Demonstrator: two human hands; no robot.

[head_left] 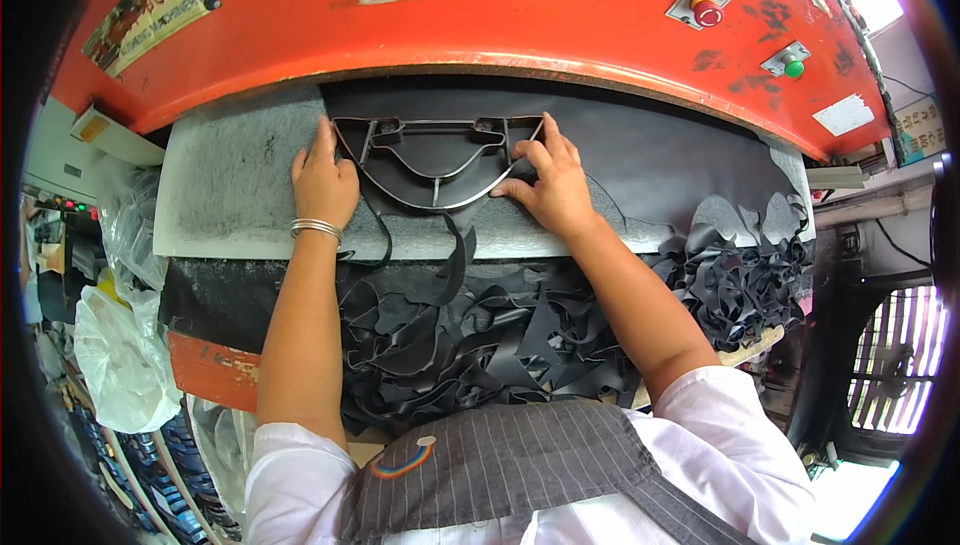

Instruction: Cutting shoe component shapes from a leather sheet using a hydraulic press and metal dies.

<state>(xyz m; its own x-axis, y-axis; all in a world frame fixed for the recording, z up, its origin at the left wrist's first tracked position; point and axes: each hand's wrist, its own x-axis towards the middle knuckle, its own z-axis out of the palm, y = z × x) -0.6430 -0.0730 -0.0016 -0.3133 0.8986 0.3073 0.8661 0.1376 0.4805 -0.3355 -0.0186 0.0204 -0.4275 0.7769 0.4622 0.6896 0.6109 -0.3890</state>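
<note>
Orange-red press beam [420, 40] spans the far side, right above the work; biggest hazard, I'd judge: any stroke w/ fingers on the tool = crush, cause being hands too near when a button gets hit. Pale cutting board [215, 185] underneath; black leather-like sheet [660, 150] covers its far edge approx. to the R end. Heap of black offcuts [480, 345] hangs about the board's near edge; could snag a forearm or drag the sheet askew. Strip-steel cutting die [437, 208] sits L of the board's middle, back from the near edge, straight side facing the far edge. Its curve lies v. near the sheet's ragged cut margin; a small slip nearer, from uneven pushing, might give an incomplete pc. R hand [553, 185] has thumb + bent fingers gripping the die's R rim. L hand [325, 185] has fingers laid along the L corner; can't tell if the thumb pinches. Thin strip [384, 237] by the curve could get under the rim + tilt it. Red mushroom button [707, 12] on the beam's R, well apart from both hands.
</note>
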